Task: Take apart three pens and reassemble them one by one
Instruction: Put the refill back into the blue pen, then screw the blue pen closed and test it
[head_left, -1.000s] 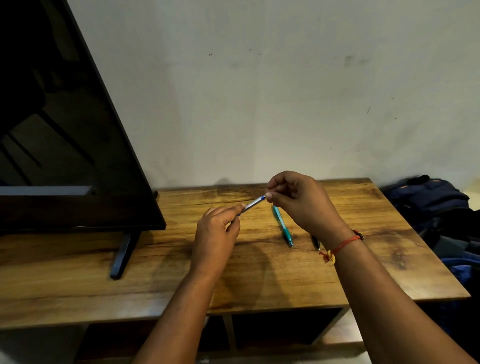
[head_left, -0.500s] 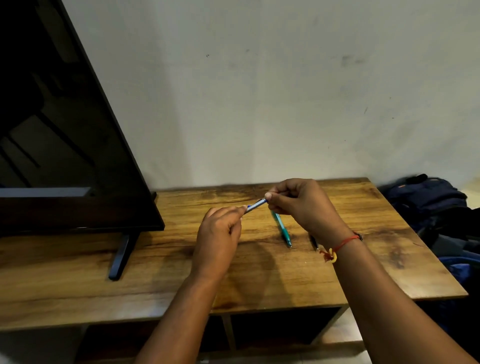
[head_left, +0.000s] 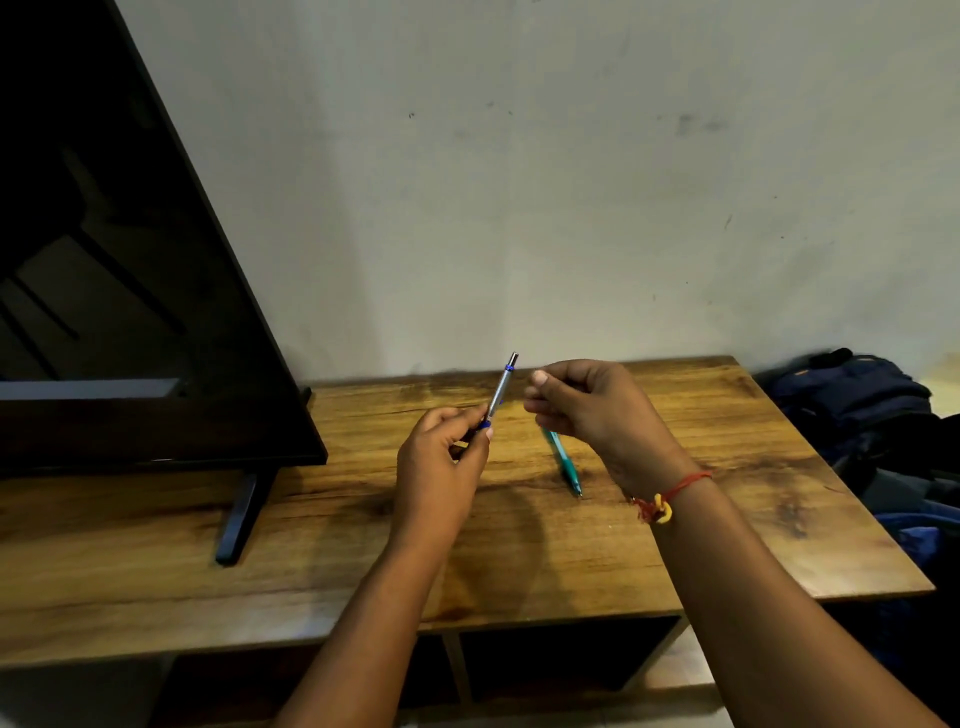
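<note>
- A silver-and-blue pen is held in the left hand, above the wooden worktop and not touching it
- The lower, blue part of this pen is pinched between the thumb and the curled fingers of the left hand; the silver barrel is tilted upward and slightly to the right, and its metal end is seen against the wall
- The right hand is raised just beside the upper part of the pen, with a small gap between them, so the pen is not touched by it
- The fingers of the right hand are curled inward and the thumb is laid against the forefinger; whether a small part is pinched there cannot be told
- A teal pen is lying flat on the worktop, below the right hand and partly covered by it, with its point directed toward the near edge
- A red thread bracelet with a yellow knot is worn on the right wrist
- A dark television is placed at the left side of the worktop, on a thin black foot
- A dark blue backpack is seen beyond the right edge of the worktop, lower than its surface
</note>
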